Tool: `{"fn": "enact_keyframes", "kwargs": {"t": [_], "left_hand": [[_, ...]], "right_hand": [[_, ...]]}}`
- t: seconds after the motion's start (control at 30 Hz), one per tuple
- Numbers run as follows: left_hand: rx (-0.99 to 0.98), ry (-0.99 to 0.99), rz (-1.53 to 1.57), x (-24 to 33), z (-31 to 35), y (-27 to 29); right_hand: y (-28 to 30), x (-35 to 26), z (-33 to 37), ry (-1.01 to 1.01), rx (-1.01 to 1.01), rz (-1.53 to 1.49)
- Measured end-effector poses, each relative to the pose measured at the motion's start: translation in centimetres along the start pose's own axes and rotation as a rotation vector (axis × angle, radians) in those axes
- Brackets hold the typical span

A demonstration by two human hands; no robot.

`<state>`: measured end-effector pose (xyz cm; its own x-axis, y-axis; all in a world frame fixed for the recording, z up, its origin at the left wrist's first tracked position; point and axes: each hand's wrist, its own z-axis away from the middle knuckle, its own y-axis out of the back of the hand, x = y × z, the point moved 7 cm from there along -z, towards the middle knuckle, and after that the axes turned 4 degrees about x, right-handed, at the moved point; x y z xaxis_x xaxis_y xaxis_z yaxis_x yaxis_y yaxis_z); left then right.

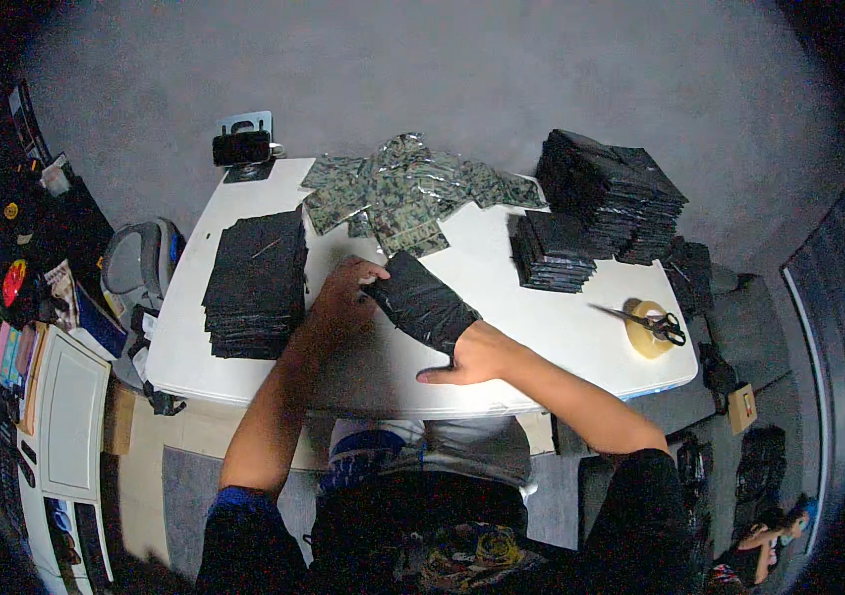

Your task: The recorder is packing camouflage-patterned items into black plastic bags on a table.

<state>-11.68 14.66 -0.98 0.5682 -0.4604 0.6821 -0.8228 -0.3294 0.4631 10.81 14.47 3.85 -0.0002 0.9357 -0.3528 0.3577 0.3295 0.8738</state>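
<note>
A small black plastic packet (pixel 422 302) with a wrinkled, shiny surface slants across the front middle of the white table. My left hand (pixel 351 283) pinches its upper left edge between bent fingers. At the packet's lower right end is my right hand (pixel 482 354); its fingers are hidden by the plastic, and its thumb sticks out toward me. Left of my left forearm rises a tall stack of flat black packets (pixel 256 288). Just beyond the held packet lies a loose spread of camouflage-patterned packets (pixel 407 188).
Black packets form a big stack (pixel 611 183) and a smaller one (pixel 551 253) at the far right. Black-handled scissors (pixel 665 325) lie over a tape roll (pixel 648 347) near the right edge of the table (pixel 581 342). A phone on a stand (pixel 242 149) occupies the far left corner.
</note>
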Motion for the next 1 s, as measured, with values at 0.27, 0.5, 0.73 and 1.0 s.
{"fn": "enact_keyframes", "kwargs": {"t": [0.27,0.5,0.73,1.0], "left_hand": [[0.082,-0.047,-0.223,3.6,-0.3,0.1],[0.082,-0.064,-0.232,1.1,0.4,0.7],[0.145,-0.056,-0.338,2.3,1.3,1.5],[0.064,-0.034,-0.454,6.9,0.5,1.3]], "right_hand": [[1.2,-0.1,-2.2,0.005,0.071,-0.068],[1.0,-1.0,-4.1,0.067,0.077,-0.026],[0.0,-0.9,-3.7,0.062,0.037,0.043],[0.2,-0.1,-3.8,0.113,0.071,-0.073]]}}
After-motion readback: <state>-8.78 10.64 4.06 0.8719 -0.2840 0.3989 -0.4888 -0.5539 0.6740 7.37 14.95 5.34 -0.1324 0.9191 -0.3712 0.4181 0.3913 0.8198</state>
